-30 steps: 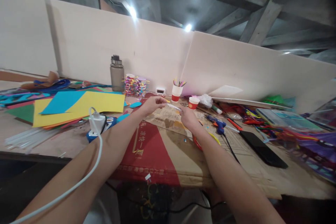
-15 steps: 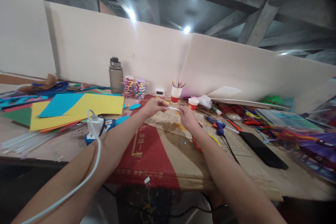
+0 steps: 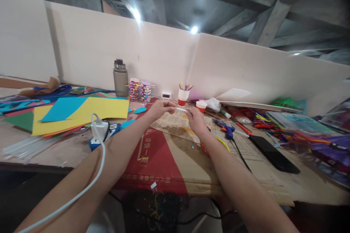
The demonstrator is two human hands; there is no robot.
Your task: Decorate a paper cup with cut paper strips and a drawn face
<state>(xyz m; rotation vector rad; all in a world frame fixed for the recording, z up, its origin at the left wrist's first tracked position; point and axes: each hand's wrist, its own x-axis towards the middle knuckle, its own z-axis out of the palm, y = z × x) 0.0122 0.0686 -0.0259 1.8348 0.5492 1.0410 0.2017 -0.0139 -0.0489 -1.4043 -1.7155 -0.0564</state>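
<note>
Over the middle of the cardboard sheet (image 3: 197,167), a thin white strip (image 3: 181,109) is stretched between my two hands. My left hand (image 3: 162,110) pinches its left end, fingers closed. At the other end, my right hand (image 3: 195,118) pinches it too. What the strip is made of is too small to tell. Just behind the hands stand a paper cup with coloured pencils (image 3: 183,97) and a low red-and-white paper cup (image 3: 201,106). A blue glue gun (image 3: 227,130) lies to the right of my right hand.
At left are yellow paper (image 3: 109,111), a white plug (image 3: 100,131) with its cable across my left forearm, and clear glue sticks (image 3: 24,148). A grey bottle (image 3: 120,80) and two decorated cups (image 3: 140,90) stand behind. A black phone (image 3: 275,154) and craft materials lie right.
My hands have risen very slightly, with the white strip still held between them. Everything on the table looks the same.
</note>
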